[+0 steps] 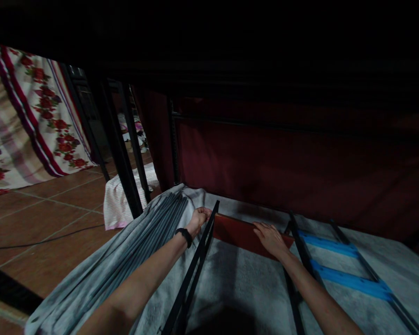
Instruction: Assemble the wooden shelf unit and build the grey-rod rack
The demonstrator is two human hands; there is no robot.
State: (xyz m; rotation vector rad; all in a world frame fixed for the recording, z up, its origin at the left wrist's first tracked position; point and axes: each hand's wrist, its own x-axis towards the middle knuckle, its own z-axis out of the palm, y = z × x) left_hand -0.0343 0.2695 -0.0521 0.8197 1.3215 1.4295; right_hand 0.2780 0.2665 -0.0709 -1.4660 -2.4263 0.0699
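My left hand (199, 220), with a black band on the wrist, is at the outer side of a black metal rail (197, 253), near its far end. Its fingers are pinched together, and whatever is between them is too small to make out. A reddish-brown board (235, 234) spans from this rail towards a second black rail (302, 251). Over the board's upper edge, close to its right end, my right hand (270, 238) is closed, with the fingers on top and the thumb hidden.
Grey rods (150, 242) lie bundled on the grey blanket (226, 279) at left. Blue crosspieces (352, 279) join black rails at right. Dark red cloth (282, 163) hangs behind. Black posts (117, 149) stand left, and a dark structure hangs overhead. A cable (45, 242) crosses the tiled floor.
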